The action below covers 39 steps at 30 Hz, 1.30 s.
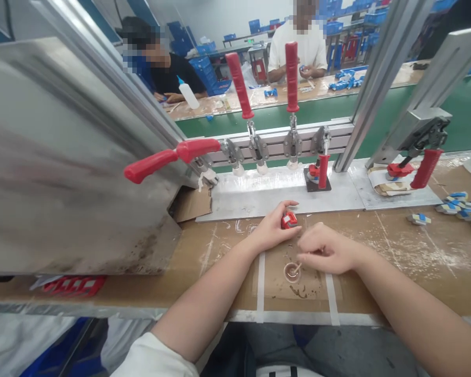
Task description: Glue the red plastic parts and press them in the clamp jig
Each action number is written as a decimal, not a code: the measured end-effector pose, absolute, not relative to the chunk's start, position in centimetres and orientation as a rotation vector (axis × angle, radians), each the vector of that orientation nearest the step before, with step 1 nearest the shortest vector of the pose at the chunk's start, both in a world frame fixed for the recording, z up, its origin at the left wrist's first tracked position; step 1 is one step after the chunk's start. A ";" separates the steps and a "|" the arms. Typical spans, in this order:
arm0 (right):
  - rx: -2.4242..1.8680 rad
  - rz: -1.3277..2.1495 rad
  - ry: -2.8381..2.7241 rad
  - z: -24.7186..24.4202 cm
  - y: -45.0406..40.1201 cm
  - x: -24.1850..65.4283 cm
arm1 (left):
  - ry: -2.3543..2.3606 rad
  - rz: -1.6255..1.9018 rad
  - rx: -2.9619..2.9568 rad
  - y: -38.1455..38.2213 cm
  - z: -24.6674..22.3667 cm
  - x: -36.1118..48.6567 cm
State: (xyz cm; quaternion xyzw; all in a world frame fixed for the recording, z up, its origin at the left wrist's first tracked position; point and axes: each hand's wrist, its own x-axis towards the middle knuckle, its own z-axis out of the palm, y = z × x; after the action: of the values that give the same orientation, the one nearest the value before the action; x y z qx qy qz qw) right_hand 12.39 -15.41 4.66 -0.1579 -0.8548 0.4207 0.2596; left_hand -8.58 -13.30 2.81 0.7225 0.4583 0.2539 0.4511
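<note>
On the brown tabletop, my left hand (277, 226) is closed round a small red part (289, 220) with a pale patch on top, thumb and fingers on its two sides. Just right of it, my right hand (324, 248) pinches a thin light stick (297, 268), partly hidden by the fingers. The stick's lower end rests in a small round cup (291, 273) holding a clear-looking substance. Dark smears mark the surface below the cup, between two white tape strips.
Behind the hands, red-handled toggle clamps (292, 78) stand over a metal plate (255, 196). A large metal panel (74, 157) is at left. Blue-and-white parts (465, 207) lie at right. Two people sit across, near a white bottle (188, 94).
</note>
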 end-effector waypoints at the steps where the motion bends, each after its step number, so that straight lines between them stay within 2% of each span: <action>1: -0.439 1.162 -2.413 4.6 -15.6 12.3 | 1.146 0.632 1.792 -13.4 2.9 -8.5; 7: -0.619 1.137 -2.611 3.9 -15.2 12.1 | 1.216 0.681 1.781 -13.6 2.8 -8.4; 13: -0.932 0.767 -1.968 3.2 -14.3 12.3 | 1.202 0.706 1.815 -13.7 2.2 -8.3; 16: -0.840 0.701 -1.895 3.0 -14.3 12.2 | 1.205 0.761 1.784 -13.7 1.9 -8.2; 23: -0.677 0.705 -2.261 3.1 -14.4 12.2 | 1.221 0.909 1.640 -13.6 2.3 -8.3; 31: -0.838 0.363 -1.323 3.7 -14.1 13.0 | 1.266 0.971 1.629 -13.1 2.1 -8.6; 36: -1.039 0.483 -1.195 4.0 -14.3 14.4 | 1.163 0.996 1.756 -12.7 1.5 -8.6; 39: -1.131 0.453 -1.103 4.2 -15.2 18.4 | 1.194 0.958 1.775 -12.5 1.5 -8.5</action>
State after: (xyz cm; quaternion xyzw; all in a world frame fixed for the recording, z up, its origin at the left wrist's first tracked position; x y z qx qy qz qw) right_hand 18.39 -15.19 4.21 -0.5039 -0.4915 0.2020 0.6809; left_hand -8.52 -12.47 1.52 0.6977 0.4696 0.3765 0.3884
